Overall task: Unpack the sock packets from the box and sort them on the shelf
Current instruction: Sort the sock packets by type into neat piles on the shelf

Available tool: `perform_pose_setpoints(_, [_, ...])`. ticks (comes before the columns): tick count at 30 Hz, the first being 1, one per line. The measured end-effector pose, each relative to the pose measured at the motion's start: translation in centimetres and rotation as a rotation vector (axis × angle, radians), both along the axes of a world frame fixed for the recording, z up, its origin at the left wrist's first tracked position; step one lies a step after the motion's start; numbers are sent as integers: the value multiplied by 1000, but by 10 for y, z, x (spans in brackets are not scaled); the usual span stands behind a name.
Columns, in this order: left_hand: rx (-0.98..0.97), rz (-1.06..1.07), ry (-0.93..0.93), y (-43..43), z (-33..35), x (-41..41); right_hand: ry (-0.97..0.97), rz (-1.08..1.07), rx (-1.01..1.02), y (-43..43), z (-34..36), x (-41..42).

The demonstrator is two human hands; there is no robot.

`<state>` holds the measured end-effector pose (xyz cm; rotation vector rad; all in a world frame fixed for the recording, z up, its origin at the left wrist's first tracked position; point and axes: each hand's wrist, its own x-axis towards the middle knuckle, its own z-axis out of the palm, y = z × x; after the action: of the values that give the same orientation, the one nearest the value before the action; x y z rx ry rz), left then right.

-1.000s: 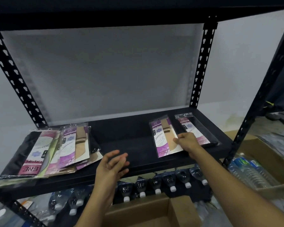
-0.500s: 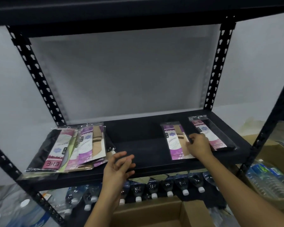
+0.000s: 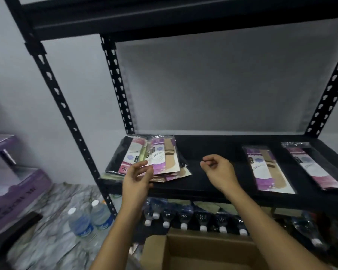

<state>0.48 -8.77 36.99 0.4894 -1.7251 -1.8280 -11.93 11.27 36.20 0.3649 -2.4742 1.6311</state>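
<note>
Shelf (image 3: 195, 149): black board that carries every packet I can see
Pile (image 3: 164, 158): mixed packets heaped at the left end, overlapped and askew; I judge it the unsorted stock, kept to one side to leave the rest of the board for rows
Beige packet (image 3: 267, 168): flat and alone toward the right, long edge running front to back; laid singly, I judge, to start a row of its kind
Black packet (image 3: 312, 168): just beside the beige one, further right, not touching it, same lie; a second kind, so a second row
Left grip (image 3: 139, 178): fingers loose, holding nothing, in front of the pile's near edge; whether a fingertip touches a packet I cannot tell; placed, I judge, to draw the next one
Right grip (image 3: 219, 170): fingers loosely curled, empty, over bare board between pile and beige packet; well set to carry a packet rightward
Box (image 3: 156, 250): open carton below the shelf front; its contents are hidden from here
Bottles (image 3: 183, 217): in a row on the tier beneath, caps toward me; no part in the job
Stage: sorting barely begun, two packets laid out
Risk: slick film sleeves; lifting one may drag its neighbours off the front edge
</note>
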Motion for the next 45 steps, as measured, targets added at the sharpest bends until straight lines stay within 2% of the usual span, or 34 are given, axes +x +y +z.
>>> perform_pose_setpoints(5, [-108,59,-36,-27,2,8,44,82,32,-56,1,12])
perform_pose_setpoints(14, [-463,232,-185,-93,-13,-5,27,95,214,-91,-14,-4])
perform_pose_setpoints(21, [-892,355,-612,-125,-15,-30,-110,30,276,-105,-21,-22])
perform_pose_setpoints(25, [-974,288,-795,-124,-16,-42,-189,46,259,-112,-23,-24])
perform_pose_setpoints(32, [-885,325,-738,-127,-16,-43,-272,22,62,-113,-18,-22])
perform_pose_setpoints(36, [-599,248,-625,-131,-10,-40,-377,47,-105,-111,-13,-19])
perform_pose_setpoints(45, [-165,162,-369,-123,-22,-20,-384,60,-244,-104,-8,-11])
